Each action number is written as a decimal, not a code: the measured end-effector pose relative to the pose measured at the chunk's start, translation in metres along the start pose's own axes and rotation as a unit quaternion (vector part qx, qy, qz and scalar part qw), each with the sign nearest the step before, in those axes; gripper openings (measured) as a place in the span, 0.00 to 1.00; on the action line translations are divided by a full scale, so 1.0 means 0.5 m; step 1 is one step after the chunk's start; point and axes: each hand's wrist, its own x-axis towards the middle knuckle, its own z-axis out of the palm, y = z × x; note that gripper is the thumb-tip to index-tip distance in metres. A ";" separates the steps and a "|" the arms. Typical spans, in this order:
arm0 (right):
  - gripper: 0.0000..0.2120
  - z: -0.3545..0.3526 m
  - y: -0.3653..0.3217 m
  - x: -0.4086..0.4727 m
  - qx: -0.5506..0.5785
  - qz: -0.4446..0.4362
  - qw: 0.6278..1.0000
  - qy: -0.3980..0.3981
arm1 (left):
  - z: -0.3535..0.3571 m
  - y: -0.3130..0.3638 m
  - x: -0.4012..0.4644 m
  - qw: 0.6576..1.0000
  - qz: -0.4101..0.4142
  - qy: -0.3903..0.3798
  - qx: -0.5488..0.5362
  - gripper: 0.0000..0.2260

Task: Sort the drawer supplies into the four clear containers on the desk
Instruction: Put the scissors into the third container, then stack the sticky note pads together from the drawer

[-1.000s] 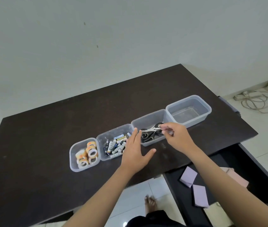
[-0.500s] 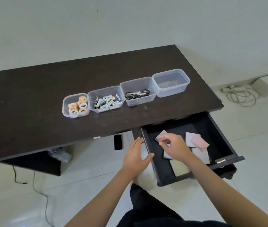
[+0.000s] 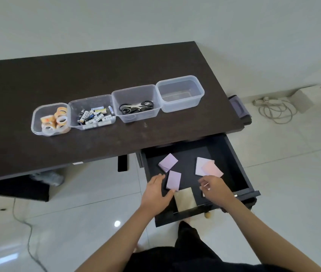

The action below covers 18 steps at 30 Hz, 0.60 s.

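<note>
Four clear containers in a row on the dark tabletop (image 3: 97,154): tape rolls (image 3: 56,119) in the leftmost container (image 3: 36,122), batteries (image 3: 95,115) in the next (image 3: 73,107), black-handled scissors (image 3: 136,107) in the third (image 3: 116,99), nothing visible in the rightmost container (image 3: 201,91). Below the tabletop's right end, an open black drawer (image 3: 240,173) with sticky-note pads lying flat inside: a purple pad (image 3: 168,162) at the back left, another purple pad (image 3: 173,180) just in front of it, a pale purple pad (image 3: 200,165) partly under a pink pad (image 3: 213,168) on the right, and a tan pad (image 3: 185,198) at the front. Left hand (image 3: 154,193) over the drawer's left wall, fingers straight and relaxed, thumb reaching toward the near purple pad (touching or just short of it, hard to tell). Right hand (image 3: 213,188) over the drawer's front right, fingers loosely curled, holding nothing that shows, just in front of the pink pad.
</note>
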 end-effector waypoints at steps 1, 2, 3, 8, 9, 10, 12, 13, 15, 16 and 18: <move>0.11 -0.003 0.020 0.015 -0.008 0.009 1.000 -0.009 | 0.014 0.006 0.013 1.000 -0.015 -0.002 -0.003 0.29; 0.12 -0.005 0.039 0.030 -0.017 0.016 1.000 -0.016 | 0.029 0.012 0.026 1.000 -0.029 -0.005 -0.005 0.28; 0.12 -0.006 0.057 0.045 -0.025 0.021 0.999 -0.021 | 0.045 0.017 0.039 0.999 -0.040 -0.010 -0.005 0.27; 0.17 -0.015 0.108 0.124 -0.061 0.047 0.997 -0.004 | 0.116 0.029 0.095 0.995 -0.084 -0.049 0.034 0.23; 0.19 -0.015 0.115 0.139 -0.075 0.053 0.996 -0.004 | 0.126 0.028 0.101 0.993 -0.096 -0.057 0.041 0.22; 0.20 -0.015 0.122 0.152 -0.089 0.058 0.994 -0.006 | 0.134 0.026 0.104 0.991 -0.108 -0.065 0.050 0.22; 0.21 -0.012 0.132 0.174 -0.111 0.062 0.992 -0.009 | 0.146 0.019 0.107 0.987 -0.126 -0.075 0.066 0.21; 0.21 -0.010 0.135 0.182 -0.121 0.061 0.991 -0.010 | 0.150 0.016 0.107 0.986 -0.132 -0.075 0.072 0.20; 0.20 -0.008 0.137 0.195 -0.131 0.063 0.989 -0.012 | 0.156 0.012 0.106 0.984 -0.141 -0.069 0.080 0.19; 0.20 -0.008 0.138 0.199 -0.128 0.065 0.990 -0.011 | 0.158 0.012 0.106 0.984 -0.147 -0.065 0.080 0.19; 0.20 -0.010 0.137 0.208 -0.119 0.065 0.991 0.005 | 0.163 0.014 0.108 0.982 -0.166 -0.054 0.068 0.19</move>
